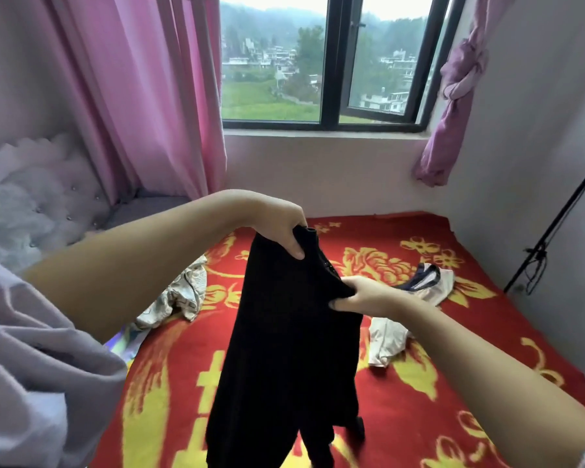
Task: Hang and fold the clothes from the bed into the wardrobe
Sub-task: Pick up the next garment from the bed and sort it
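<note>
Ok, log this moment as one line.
left hand: grips black garment | right hand: grips it lower | garment: lifted over bed

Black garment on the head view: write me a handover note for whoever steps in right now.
Left hand grips the black garment at its top edge; right hand pinches its side lower down. It hangs above the bed.
Still on the bed: a patterned garment to the left, two pale garments to the right.
Done: nothing shown hung or folded.
Left: all four pieces. The wardrobe is out of view.

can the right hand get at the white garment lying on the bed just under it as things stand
Probably not yet: the right hand grips the black garment. The white garment lies uncovered just below it, so the way looks free once it lets go.
</note>
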`<state>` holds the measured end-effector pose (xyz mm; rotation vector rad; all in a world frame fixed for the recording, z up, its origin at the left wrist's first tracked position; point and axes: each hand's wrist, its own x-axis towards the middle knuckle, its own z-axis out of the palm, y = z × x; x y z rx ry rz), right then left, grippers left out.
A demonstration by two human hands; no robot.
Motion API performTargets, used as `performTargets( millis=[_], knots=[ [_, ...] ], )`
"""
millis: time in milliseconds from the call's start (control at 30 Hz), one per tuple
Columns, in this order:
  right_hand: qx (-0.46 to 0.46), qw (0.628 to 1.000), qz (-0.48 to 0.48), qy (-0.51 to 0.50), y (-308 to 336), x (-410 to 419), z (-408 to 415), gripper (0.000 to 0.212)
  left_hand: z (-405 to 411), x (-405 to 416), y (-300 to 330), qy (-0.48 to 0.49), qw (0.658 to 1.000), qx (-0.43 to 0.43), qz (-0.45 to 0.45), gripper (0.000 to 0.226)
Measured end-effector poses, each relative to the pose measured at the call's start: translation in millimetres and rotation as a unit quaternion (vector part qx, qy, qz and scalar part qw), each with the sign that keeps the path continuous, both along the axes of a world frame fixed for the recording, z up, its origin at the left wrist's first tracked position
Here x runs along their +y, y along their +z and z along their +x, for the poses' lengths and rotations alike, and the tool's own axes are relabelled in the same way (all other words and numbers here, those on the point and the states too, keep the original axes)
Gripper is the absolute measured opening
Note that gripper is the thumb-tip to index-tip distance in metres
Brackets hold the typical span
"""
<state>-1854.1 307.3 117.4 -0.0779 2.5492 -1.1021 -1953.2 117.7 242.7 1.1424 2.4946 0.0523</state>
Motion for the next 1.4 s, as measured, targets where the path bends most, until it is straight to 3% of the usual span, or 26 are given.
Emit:
performTargets(
  millis=[67, 133, 300, 367, 433, 600, 700, 767, 867, 933, 967, 1100, 1267, 1333, 1400],
  knots=[
    [0.058, 0.997, 0.015, -0.04, -13, 13, -17, 0.022, -15, 1, -15, 0.012, 1.0, 0.022, 0.01, 0.008],
    [0.157, 0.982, 0.061, -0.089, -15, 24, -33, 0.024, -31, 1, -20, 0.022, 0.997, 0.071, 0.033, 0.015],
    [0.394, 0.898, 0.148, -0.128, 32, 42, -64, 0.033, -56, -8, 6, -0.021, 0.972, 0.173, 0.155, 0.014],
    [0.441, 0.872, 0.173, -0.122, 52, 40, -66, 0.035, -57, -21, 10, -0.063, 0.949, 0.223, 0.215, 0.001],
    [0.449, 0.868, 0.191, -0.094, 57, 28, -62, 0.036, -57, -42, -4, -0.085, 0.928, 0.274, 0.238, 0.004],
    [0.419, 0.867, 0.265, 0.057, -41, -25, -40, 0.048, -48, -103, -131, -0.093, 0.931, 0.305, 0.179, 0.032],
    [0.333, 0.891, 0.294, 0.092, -158, -70, -9, 0.072, -15, -148, -247, -0.101, 0.942, 0.286, 0.142, 0.025],
    [0.231, 0.918, 0.286, 0.146, -243, -110, 26, 0.08, 18, -180, -334, -0.087, 0.948, 0.283, 0.12, 0.016],
    [0.023, 0.939, 0.238, 0.246, -351, -165, 87, 0.061, 74, -237, -455, -0.052, 0.966, 0.25, 0.049, 0.017],
    [-0.159, 0.916, 0.18, 0.321, -390, -187, 117, 0.046, 115, -278, -513, 0.001, 0.982, 0.19, -0.016, 0.018],
    [-0.192, 0.912, 0.161, 0.326, -402, -190, 125, 0.041, 133, -294, -532, 0.033, 0.985, 0.161, -0.044, 0.015],
    [-0.198, 0.944, 0.143, 0.22, -428, -143, 125, 0.034, 170, -289, -573, 0.082, 0.988, 0.122, -0.039, 0.023],
    [-0.136, 0.977, 0.163, -0.029, -434, -14, 68, 0.026, 163, -158, -583, 0.086, 0.986, 0.131, 0.061, 0.026],
    [-0.095, 0.976, 0.158, -0.116, -435, 34, 32, 0.025, 157, -99, -591, 0.137, 0.979, 0.118, 0.092, 0.021],
    [-0.04, 0.971, 0.192, -0.136, -438, 75, -9, 0.028, 153, -51, -602, 0.251, 0.961, 0.074, 0.09, 0.024]
  ],
)
